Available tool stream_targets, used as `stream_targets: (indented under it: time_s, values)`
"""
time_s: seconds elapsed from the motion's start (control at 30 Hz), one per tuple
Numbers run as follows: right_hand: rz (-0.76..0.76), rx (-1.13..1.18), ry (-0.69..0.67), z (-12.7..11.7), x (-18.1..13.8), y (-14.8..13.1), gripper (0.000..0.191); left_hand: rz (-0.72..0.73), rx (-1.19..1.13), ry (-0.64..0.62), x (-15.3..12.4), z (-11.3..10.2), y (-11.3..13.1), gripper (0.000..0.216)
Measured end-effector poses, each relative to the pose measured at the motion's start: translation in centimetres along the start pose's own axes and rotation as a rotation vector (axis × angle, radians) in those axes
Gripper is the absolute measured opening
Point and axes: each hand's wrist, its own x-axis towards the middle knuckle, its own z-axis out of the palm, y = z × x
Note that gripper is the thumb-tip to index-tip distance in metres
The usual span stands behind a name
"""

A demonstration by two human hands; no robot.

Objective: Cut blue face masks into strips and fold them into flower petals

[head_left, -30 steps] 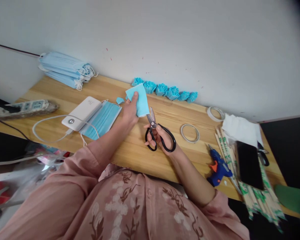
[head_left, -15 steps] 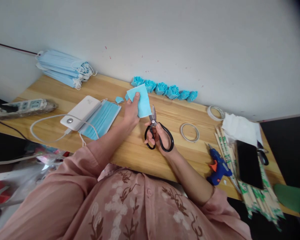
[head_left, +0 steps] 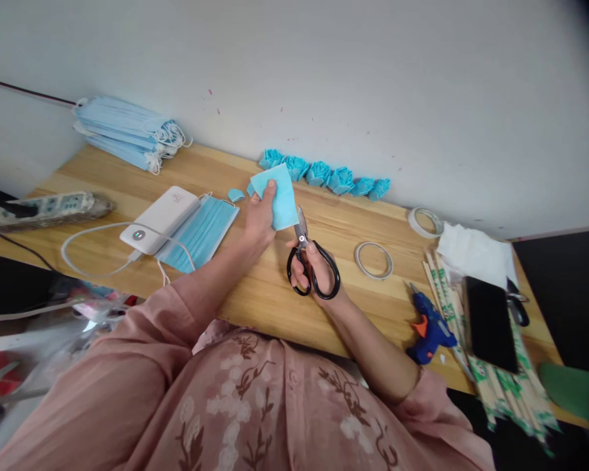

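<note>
My left hand (head_left: 258, 219) pinches a folded light-blue piece of mask cloth (head_left: 279, 194) above the wooden table (head_left: 255, 294). My right hand (head_left: 319, 271) grips black-handled scissors (head_left: 310, 261), fingers through the loops. The blades are nearly closed against the lower right edge of the cloth. Small blue offcuts (head_left: 235, 194) lie just left of the cloth. A row of blue cloth roses (head_left: 324, 173) lines the wall behind.
A white power bank (head_left: 160, 220) with cable lies on a blue face mask (head_left: 201, 232). A mask stack (head_left: 122, 134) sits far left, a power strip (head_left: 44, 209) at the left edge. Right: tape rings (head_left: 373, 260), blue glue gun (head_left: 429, 327), wooden sticks (head_left: 495, 373), black phone (head_left: 491, 324).
The scissor blades have closed from open onto the cloth's lower edge, and my right hand has drawn slightly towards the cloth. My left hand has kept its hold.
</note>
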Motion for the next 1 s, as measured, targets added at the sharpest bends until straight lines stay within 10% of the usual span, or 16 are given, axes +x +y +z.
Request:
stream_targets:
  time_s: [0.53,1.0]
  values:
    - [0.062,-0.054,0.028,0.3,0.0,-0.5,0.053,0.042,0.046,-0.048,0.4,-0.1,0.3,0.014]
    - [0.058,-0.002,-0.207,-0.8,0.2,-0.6,0.070,0.036,0.040,-0.105,-0.1,0.0,0.3,0.012]
